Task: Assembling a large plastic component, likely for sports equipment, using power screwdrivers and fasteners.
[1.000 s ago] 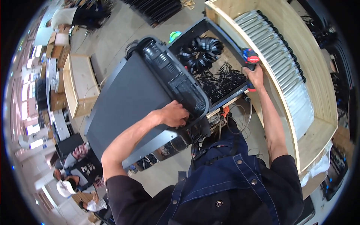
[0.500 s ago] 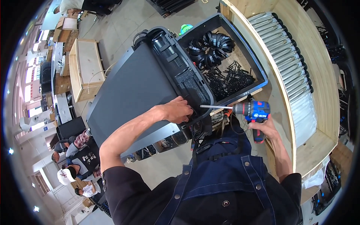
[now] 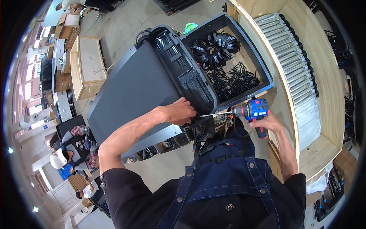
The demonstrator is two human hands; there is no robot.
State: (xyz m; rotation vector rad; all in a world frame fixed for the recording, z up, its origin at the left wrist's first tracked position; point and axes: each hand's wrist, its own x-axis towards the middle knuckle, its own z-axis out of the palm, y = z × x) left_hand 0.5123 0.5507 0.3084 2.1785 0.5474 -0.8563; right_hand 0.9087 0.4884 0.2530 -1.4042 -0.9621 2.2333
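My right hand (image 3: 268, 122) is wrapped round the grip of a blue and red cordless drill (image 3: 256, 109). Its long thin bit points left, and the tip lies beside the fingertips of my left hand (image 3: 180, 112). Those left fingers are curled together at the near corner of a machine like a treadmill, with a dark flat belt (image 3: 133, 76). Whatever they pinch is hidden. An uncovered black end housing (image 3: 185, 65) runs along the belt's right side, with ribbed parts inside.
Against the housing stands a dark bin (image 3: 265, 88) holding black curved parts (image 3: 225, 42) and a heap of black bolts (image 3: 236, 82). On the right, a wooden crate (image 3: 329, 114) contains a row of metal tubes (image 3: 288, 49). A co-worker (image 3: 76, 149) is at far left.
The drill has moved left and slightly up, bringing its bit tip up to my left fingers. My left hand stays in place. At far left, the co-worker has shifted posture.
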